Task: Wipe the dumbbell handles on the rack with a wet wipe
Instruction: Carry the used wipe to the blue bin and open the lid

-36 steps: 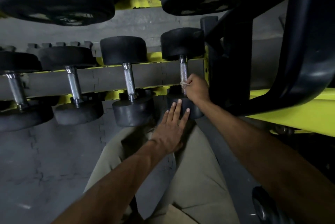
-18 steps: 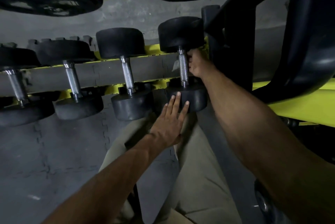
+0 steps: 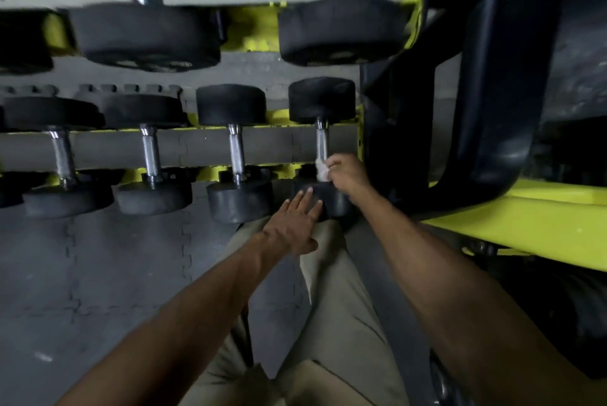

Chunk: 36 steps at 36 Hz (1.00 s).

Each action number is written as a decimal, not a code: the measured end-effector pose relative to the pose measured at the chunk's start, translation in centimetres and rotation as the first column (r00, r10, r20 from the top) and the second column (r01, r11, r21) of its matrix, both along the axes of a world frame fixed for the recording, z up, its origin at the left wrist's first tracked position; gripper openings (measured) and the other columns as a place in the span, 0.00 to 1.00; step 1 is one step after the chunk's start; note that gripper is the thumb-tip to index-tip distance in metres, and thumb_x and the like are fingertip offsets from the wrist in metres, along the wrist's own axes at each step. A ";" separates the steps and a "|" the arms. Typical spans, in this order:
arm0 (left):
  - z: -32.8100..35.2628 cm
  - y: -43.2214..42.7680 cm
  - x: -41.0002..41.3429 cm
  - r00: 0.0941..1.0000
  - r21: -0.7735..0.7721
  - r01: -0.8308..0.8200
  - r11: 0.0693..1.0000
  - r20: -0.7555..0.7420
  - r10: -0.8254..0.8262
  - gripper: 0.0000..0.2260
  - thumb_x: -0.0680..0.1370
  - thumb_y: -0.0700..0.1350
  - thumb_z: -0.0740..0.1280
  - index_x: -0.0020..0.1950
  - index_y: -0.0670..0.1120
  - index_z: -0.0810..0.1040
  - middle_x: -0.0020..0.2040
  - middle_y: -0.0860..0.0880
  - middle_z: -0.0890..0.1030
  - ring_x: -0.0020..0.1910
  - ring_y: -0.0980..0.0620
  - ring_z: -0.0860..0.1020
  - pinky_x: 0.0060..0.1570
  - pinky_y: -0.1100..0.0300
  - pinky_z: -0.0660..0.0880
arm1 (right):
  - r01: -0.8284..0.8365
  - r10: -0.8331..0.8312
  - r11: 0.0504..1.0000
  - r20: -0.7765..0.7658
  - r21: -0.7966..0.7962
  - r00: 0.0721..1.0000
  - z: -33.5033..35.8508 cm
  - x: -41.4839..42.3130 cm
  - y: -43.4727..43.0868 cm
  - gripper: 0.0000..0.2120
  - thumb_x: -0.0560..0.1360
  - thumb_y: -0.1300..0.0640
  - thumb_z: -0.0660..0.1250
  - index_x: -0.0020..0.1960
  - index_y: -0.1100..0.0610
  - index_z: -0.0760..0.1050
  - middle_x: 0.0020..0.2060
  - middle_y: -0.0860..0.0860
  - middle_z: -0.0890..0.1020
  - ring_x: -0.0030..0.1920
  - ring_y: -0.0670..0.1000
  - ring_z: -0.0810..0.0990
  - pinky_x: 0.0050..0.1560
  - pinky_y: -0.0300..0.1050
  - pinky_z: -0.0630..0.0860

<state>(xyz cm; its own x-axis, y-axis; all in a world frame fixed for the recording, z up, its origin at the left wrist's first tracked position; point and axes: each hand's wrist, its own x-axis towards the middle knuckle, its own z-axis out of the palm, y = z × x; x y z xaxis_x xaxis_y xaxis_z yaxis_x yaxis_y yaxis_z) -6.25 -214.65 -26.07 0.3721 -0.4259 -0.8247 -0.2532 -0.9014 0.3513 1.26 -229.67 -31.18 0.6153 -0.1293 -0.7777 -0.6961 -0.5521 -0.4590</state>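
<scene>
Four dumbbells are seen resting across the lower tier of a yellow rack [image 3: 538, 218], and the rightmost dumbbell [image 3: 323, 100] is the one being handled. Its handle [image 3: 321, 143], a slim chrome bar, is met at its lower end by a crumpled white wet wipe [image 3: 322, 170], which is pinched in the curled fingers of the right hand [image 3: 348, 174]. The left hand [image 3: 294, 225] is laid flat, fingers straight and close together, against the near rubber head of the same dumbbell. Immediately to the right, a thick black upright [image 3: 492, 93] of the rack is placed close beside the right hand, so little room is left on that side. To the left, the neighbouring dumbbell [image 3: 235, 156] is set apart by a narrow gap. Overhead, two larger dumbbells [image 3: 144, 34] of an upper tier hang out over the lower row, their round black heads matte and their handles polished. A grey padded strip [image 3: 184, 148] runs behind the lower handles. The floor [image 3: 98, 258] is covered with dark interlocking mats with toothed seams. Beige trousers [image 3: 335, 307] are seen below the forearms.
</scene>
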 end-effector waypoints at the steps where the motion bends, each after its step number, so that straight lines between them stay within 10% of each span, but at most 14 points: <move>1: 0.7 0.2 0.5 0.998 -0.015 -0.055 0.998 -0.014 0.055 0.42 0.82 0.56 0.67 0.86 0.47 0.43 0.85 0.41 0.38 0.85 0.42 0.42 0.83 0.45 0.48 | 0.051 -0.051 0.995 -0.008 0.081 0.999 1.3 0.0 0.1 0.09 0.72 0.67 0.71 0.43 0.54 0.83 0.41 0.51 0.84 0.42 0.51 0.81 0.42 0.41 0.75; 5: 5.6 2.4 1.7 0.913 -0.145 -0.401 0.905 0.017 0.407 0.33 0.80 0.49 0.68 0.83 0.46 0.62 0.81 0.42 0.65 0.80 0.43 0.65 0.75 0.53 0.64 | 0.210 -0.223 0.926 0.008 0.313 0.975 8.4 0.2 0.8 0.14 0.74 0.72 0.67 0.45 0.53 0.80 0.42 0.53 0.84 0.42 0.50 0.82 0.45 0.43 0.78; 12: 15.0 8.0 0.7 0.414 -0.358 -0.872 0.335 -0.171 0.894 0.20 0.79 0.45 0.75 0.71 0.47 0.80 0.66 0.53 0.83 0.64 0.59 0.81 0.69 0.58 0.74 | 0.164 -0.211 0.843 0.033 0.512 0.977 20.3 -0.6 3.4 0.11 0.76 0.70 0.69 0.47 0.53 0.79 0.40 0.48 0.85 0.41 0.49 0.83 0.43 0.47 0.81; 22: 27.5 15.3 -2.4 0.007 -0.528 -0.822 -0.215 -0.386 0.922 0.11 0.79 0.36 0.73 0.59 0.33 0.83 0.51 0.35 0.86 0.47 0.47 0.85 0.46 0.62 0.82 | -0.195 0.064 0.805 0.244 0.560 0.968 33.4 -2.7 13.5 0.05 0.76 0.65 0.72 0.50 0.65 0.78 0.38 0.56 0.81 0.36 0.46 0.79 0.34 0.38 0.76; 26: 30.6 18.7 -4.4 -0.075 -0.550 -0.784 -0.287 -0.374 0.924 0.07 0.77 0.33 0.75 0.52 0.32 0.82 0.37 0.44 0.84 0.32 0.55 0.81 0.33 0.65 0.75 | -0.302 0.162 0.787 0.293 0.538 0.942 36.6 -3.5 17.4 0.07 0.76 0.60 0.74 0.50 0.62 0.80 0.39 0.55 0.84 0.37 0.46 0.79 0.35 0.39 0.75; 31: 34.4 27.1 -9.2 -0.179 -0.650 -0.660 -0.375 -0.349 0.920 0.07 0.76 0.33 0.75 0.52 0.33 0.84 0.49 0.34 0.86 0.44 0.45 0.83 0.48 0.55 0.82 | -0.422 0.297 0.684 0.301 0.595 0.906 41.8 -6.3 26.4 0.08 0.76 0.61 0.73 0.55 0.61 0.80 0.42 0.55 0.87 0.40 0.49 0.84 0.36 0.41 0.79; 36: 36.7 35.3 -14.4 -0.296 -0.684 -0.562 -0.464 -0.358 0.886 0.03 0.77 0.34 0.75 0.49 0.36 0.83 0.42 0.40 0.85 0.38 0.46 0.83 0.39 0.54 0.81 | -0.521 0.389 0.574 0.350 0.632 0.852 44.5 -9.7 35.7 0.08 0.77 0.65 0.71 0.56 0.63 0.81 0.47 0.57 0.87 0.44 0.52 0.85 0.39 0.42 0.80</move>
<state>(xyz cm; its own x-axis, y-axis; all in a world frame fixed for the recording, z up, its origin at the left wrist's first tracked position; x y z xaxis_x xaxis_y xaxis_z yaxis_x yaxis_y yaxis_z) -20.66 -179.37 10.65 0.7662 0.5286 -0.3655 0.3102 0.1939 0.9307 -8.39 -194.01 13.37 0.5569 0.7254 -0.4045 -0.3263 -0.2567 -0.9097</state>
